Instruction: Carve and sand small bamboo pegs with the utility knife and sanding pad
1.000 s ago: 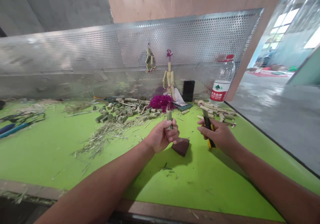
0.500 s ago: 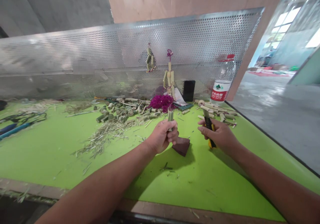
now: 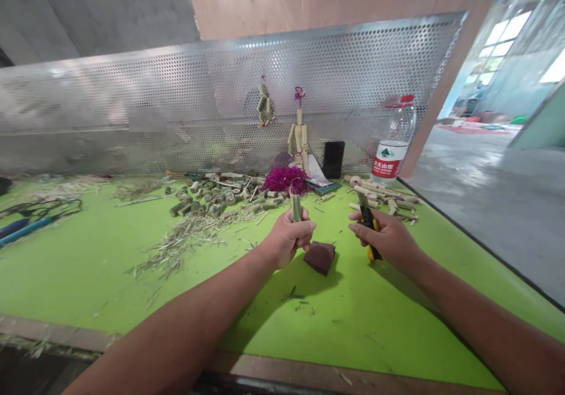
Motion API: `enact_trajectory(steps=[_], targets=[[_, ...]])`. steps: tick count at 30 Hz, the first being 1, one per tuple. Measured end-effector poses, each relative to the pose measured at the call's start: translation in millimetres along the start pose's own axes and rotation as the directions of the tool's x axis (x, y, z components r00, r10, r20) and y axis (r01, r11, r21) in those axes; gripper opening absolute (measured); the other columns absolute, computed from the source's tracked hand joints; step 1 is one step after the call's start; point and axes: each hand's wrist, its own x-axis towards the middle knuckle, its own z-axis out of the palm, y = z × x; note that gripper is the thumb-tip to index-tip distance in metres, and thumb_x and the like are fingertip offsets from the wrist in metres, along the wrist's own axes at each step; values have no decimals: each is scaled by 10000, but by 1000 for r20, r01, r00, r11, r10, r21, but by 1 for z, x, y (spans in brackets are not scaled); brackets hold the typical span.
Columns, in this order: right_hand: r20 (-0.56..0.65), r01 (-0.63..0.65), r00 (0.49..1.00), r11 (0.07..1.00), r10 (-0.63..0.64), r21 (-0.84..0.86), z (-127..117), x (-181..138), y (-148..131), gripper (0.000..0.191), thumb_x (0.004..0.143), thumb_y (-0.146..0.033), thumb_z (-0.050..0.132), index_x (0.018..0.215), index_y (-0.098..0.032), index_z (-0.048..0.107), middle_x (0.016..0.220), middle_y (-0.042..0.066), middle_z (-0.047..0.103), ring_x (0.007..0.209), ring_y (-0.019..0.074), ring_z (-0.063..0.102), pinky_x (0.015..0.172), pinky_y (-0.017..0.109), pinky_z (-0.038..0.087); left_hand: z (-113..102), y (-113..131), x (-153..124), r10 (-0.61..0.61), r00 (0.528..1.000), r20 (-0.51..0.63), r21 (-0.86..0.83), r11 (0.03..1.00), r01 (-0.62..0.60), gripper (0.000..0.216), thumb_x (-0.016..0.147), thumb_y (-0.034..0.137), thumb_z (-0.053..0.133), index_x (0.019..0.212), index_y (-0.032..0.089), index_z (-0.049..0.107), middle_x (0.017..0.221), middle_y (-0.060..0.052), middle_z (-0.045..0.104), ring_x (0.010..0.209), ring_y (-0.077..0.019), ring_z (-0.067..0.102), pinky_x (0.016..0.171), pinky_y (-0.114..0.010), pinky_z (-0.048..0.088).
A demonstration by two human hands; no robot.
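My left hand (image 3: 290, 237) is closed around a short piece of bamboo (image 3: 296, 208), held upright with frayed fibres at its top end. In my right hand (image 3: 388, 236) is a black and yellow utility knife (image 3: 369, 224), its blade end pointing up. A gap separates the two hands above the green tabletop (image 3: 397, 324). Just under and right of my left hand lies a folded dark brown piece (image 3: 321, 257), perhaps sandpaper. Small green shavings (image 3: 293, 296) are scattered nearer to me.
Cut bamboo pieces (image 3: 212, 198) and a heap of shavings (image 3: 180, 242) lie left of centre. Purple cord (image 3: 286, 181) sits behind, below a jointed bamboo figure (image 3: 300, 136). A water bottle (image 3: 391, 148) and a dark phone-like slab (image 3: 333, 159) stand by the perforated metal panel (image 3: 176, 89).
My left hand has shifted its grip, and the bamboo piece now tilts slightly left and shows more of its length. My right hand with the knife is almost still.
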Motion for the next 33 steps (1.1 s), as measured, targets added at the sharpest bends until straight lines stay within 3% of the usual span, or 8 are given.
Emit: enact_trajectory(steps=[8,12,15,17,20,26,29,33], targets=[[13,12,1000,1000,-12,-7,-1,1,5,424,751,-522,679,976,-165,638,649,0,587,547,143,561,511,270,463,2,3,0,-145,984,102,31,989,143,243,712,196,589,891,201,425,601,77,388,467,-77,378,424,-217,430],[28,46,999,994,-44,-103,1,-1,4,433,793,-543,627,1007,-167,647,633,-7,579,528,141,534,496,264,426,3,3,1,-255,961,104,122,962,243,451,791,235,542,1213,219,383,598,93,361,433,-74,334,415,-215,432],[77,179,984,946,-164,-269,6,-3,-1,386,834,-492,588,1027,-168,674,743,37,660,625,167,577,568,276,437,6,1,-1,-273,951,142,169,954,248,573,837,262,549,1344,228,283,596,104,355,426,-69,322,432,-214,429],[141,245,968,898,-207,-366,11,-6,-6,376,863,-443,562,1106,-178,669,903,72,711,750,197,624,648,288,451,8,1,-3,-276,945,178,188,952,242,546,846,279,561,1329,210,315,594,102,356,439,-72,355,451,-213,428],[224,257,961,822,-162,-508,17,-10,-14,367,901,-378,512,1201,-209,639,1010,86,727,816,216,650,668,283,430,13,1,-6,-263,942,207,214,952,219,442,838,273,575,1239,174,419,582,95,370,440,-69,377,444,-198,395],[268,276,957,636,-111,-721,22,-15,-23,279,914,-276,467,1102,-206,661,899,81,736,734,196,639,596,260,325,16,-6,-5,-202,957,206,389,915,109,269,842,301,577,1055,150,513,574,66,448,434,-73,415,418,-194,404],[288,299,950,607,-119,-736,23,-17,-24,257,918,-257,450,1048,-205,665,858,76,727,705,192,626,585,265,303,15,-10,-4,-180,963,199,447,892,74,211,862,329,548,976,153,531,534,67,432,412,-79,403,406,-202,400],[300,306,947,601,-115,-738,23,-20,-26,220,907,-228,448,995,-208,649,806,60,710,659,180,599,565,266,281,17,-10,-6,-167,981,102,519,850,91,286,845,353,568,1051,156,553,542,67,452,385,-77,381,375,-197,349]])
